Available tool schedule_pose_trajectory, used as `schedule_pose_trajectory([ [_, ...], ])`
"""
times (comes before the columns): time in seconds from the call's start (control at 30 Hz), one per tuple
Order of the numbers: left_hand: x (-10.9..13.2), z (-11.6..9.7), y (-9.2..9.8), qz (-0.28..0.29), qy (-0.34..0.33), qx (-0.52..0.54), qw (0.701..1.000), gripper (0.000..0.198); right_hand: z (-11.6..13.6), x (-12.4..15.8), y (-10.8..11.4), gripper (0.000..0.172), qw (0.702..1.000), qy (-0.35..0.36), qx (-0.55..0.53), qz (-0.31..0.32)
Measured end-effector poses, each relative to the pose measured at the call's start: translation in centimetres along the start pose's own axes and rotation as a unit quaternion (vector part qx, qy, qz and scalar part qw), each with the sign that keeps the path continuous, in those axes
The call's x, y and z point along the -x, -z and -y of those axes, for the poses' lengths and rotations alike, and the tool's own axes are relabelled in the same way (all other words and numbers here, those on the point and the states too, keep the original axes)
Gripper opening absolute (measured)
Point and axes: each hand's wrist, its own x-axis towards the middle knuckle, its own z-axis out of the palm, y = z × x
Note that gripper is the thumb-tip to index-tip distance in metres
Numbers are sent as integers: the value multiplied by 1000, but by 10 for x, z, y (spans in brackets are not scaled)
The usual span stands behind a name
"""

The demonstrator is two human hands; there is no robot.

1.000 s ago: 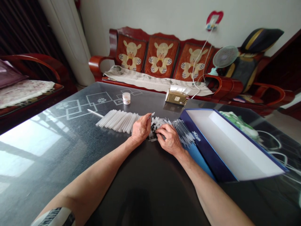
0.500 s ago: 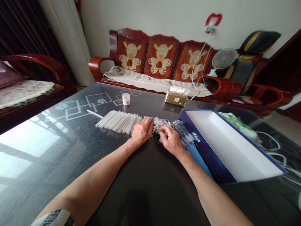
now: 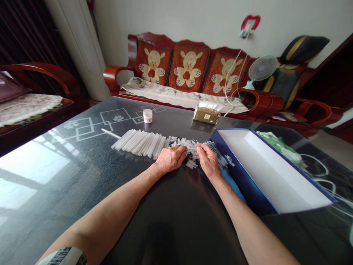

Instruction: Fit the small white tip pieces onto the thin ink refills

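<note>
Left hand (image 3: pixel 171 159) and right hand (image 3: pixel 209 160) curved, fingers down on a heap of small white plastic tubes (image 3: pixel 190 149) at 12 o'clock, cannot tell if either grip holds any, longer white tubes (image 3: pixel 139 143) in a row at 11 o'clock, open blue box (image 3: pixel 237 162) at 2 o'clock, dark glass tabletop (image 3: pixel 165 221) beneath.

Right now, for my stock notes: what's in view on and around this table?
white plastic tubes: many, translucent white, side by side on the table, left of the hands
small pieces: many, white and black, heaped under the hands
thin clear rods: a bunch, right of the right hand
jar: one, white, on the table's far side
foil packet: one, gold, far edge of the table
open box: one, blue outside, white inside, right of the hands
glass tabletop: one, dark
wooden bench: one, red-brown, beyond the table
electric fan: one, pale, at the bench's right end
left hand: on the pieces
right hand: on the pieces
</note>
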Motion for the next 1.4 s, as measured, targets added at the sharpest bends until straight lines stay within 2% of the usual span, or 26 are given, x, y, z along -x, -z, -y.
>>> schedule_pose_trajectory([
  [0.17, 0, -1, 0, 18, -12, 1, 1000, 32, 4, 2, -1, 30, 999, 11, 21, 41],
  [0.43, -2, 3, -3, -23, -50, 95, 994, 28, 3, 1, 2, 33, 992, -4, -78, 95],
  [0.67, -3, 2, -4, -16, -54, 78, 995, 32, -4, 1, -11, 40, 973, -97, -203, 42],
  [0.8, -1, -1, -4, -7, -38, 48, 998, 32, -1, 2, -14, 38, 962, -139, -233, 20],
  [0.93, 1, -3, -2, 12, -24, 2, 1000, 30, 4, 2, -12, 38, 953, -173, -246, 23],
  [1.23, 1, -1, 0, 28, -44, -56, 997, 28, 10, 1, -9, 37, 944, -216, -246, 50],
  [1.4, -1, 3, -2, 18, -51, -46, 997, 27, 8, 1, -12, 33, 960, -180, -212, 40],
])
